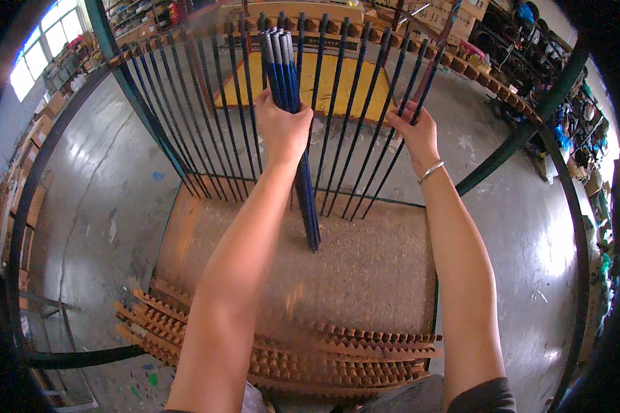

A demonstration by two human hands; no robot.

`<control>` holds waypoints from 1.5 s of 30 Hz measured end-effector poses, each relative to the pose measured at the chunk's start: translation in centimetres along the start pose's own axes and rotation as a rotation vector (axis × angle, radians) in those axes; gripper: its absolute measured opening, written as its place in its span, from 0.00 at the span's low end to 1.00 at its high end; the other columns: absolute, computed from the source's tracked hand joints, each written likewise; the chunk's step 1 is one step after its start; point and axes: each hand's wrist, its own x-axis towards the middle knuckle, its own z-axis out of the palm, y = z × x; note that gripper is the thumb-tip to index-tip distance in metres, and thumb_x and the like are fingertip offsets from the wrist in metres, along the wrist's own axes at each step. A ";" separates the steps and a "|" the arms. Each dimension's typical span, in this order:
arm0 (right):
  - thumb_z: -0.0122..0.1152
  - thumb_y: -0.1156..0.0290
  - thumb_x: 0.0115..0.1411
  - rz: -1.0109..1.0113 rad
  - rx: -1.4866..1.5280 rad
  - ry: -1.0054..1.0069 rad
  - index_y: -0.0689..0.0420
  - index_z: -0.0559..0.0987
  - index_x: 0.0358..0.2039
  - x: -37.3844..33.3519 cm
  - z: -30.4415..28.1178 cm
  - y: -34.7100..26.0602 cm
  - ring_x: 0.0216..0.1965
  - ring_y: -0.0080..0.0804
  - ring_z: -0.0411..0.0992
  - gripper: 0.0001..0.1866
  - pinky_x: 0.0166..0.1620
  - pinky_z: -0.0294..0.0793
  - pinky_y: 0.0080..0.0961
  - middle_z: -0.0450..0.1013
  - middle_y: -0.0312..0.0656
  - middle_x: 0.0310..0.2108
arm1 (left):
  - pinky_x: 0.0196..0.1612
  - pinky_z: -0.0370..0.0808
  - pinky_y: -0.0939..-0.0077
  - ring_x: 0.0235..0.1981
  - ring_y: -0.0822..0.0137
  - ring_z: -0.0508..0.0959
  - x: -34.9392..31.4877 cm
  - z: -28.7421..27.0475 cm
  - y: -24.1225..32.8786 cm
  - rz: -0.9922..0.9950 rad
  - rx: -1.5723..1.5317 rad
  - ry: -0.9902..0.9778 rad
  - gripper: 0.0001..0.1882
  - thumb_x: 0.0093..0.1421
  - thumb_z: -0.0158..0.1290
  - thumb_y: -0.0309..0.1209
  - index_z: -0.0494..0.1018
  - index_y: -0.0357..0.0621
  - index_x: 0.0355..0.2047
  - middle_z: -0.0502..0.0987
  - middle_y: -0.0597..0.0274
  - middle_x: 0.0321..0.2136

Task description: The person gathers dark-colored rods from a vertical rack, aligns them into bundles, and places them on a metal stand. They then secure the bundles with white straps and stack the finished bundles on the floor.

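Lining the far edge of the brown board [372, 275], dark rods [339, 69] stand in a row; before them the blue bundle [306, 193] slants steeply, grey ends uppermost. A carton [449, 26] bears printing. Outstretched, the left hand [282, 131] wraps the bundle; the right hand [416, 132] closes its fingers around a right-end rod [381, 180].

Smooth, glossy rods [306, 199] — rough, matt board [368, 275]
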 end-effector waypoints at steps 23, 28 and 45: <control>0.60 0.78 0.51 -0.275 -0.318 -0.687 0.64 0.67 0.51 -7.6 12.9 -5.7 0.51 0.33 0.66 0.25 0.54 0.63 0.29 0.70 0.45 0.48 | 0.42 0.73 0.66 0.35 0.53 0.76 -1.3 -4.2 0.2 -0.112 -0.433 -0.151 0.43 0.35 0.68 0.31 0.53 0.34 0.47 0.73 0.44 0.34; 0.71 0.68 0.46 -0.227 -0.221 -0.735 0.60 0.61 0.57 -11.8 10.0 -4.1 0.57 0.30 0.60 0.39 0.60 0.56 0.29 0.63 0.41 0.56 | 0.43 0.73 0.65 0.38 0.51 0.77 -4.6 -7.6 3.6 -0.115 -0.472 -0.282 0.33 0.39 0.62 0.28 0.63 0.39 0.48 0.76 0.46 0.35; 0.68 0.71 0.45 -0.133 0.472 -0.421 0.65 0.70 0.43 -15.9 32.3 -7.7 0.40 0.28 0.71 0.25 0.45 0.70 0.26 0.73 0.44 0.38 | 0.50 0.69 0.72 0.43 0.65 0.73 3.7 -20.1 -2.0 0.257 -0.365 0.099 0.48 0.29 0.73 0.31 0.61 0.35 0.52 0.73 0.56 0.43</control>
